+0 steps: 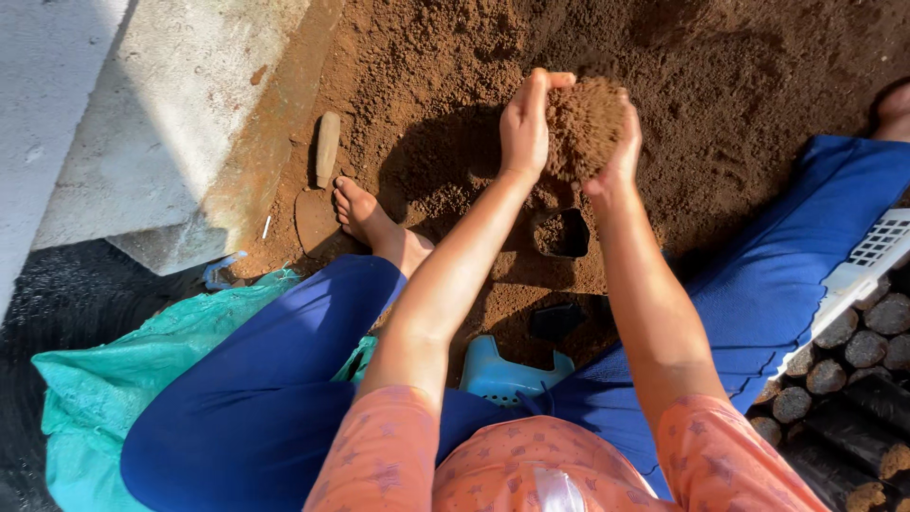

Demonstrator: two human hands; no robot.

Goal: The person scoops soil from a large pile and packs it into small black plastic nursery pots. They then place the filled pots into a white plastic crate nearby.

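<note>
Knees (284, 379) splayed around bag (561, 233); left hand (524, 123) and right hand (621, 142) cup soil (583, 123) directly above, positioned for dropping in.

I see a clump of soil (585, 128), crumbly, matt and brown, pressed between my left hand (524, 123) and right hand (621, 152). At 6 o'clock below it sits a black plastic bag (564, 233), thin and dull. At 9 o'clock lies a trowel (320, 190) with a smooth wooden handle and a soil-dusted metal blade.

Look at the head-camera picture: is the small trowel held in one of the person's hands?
No. The trowel lies on the soil by the bare foot, while both hands, left hand and right hand, cup a clump of soil.
</note>
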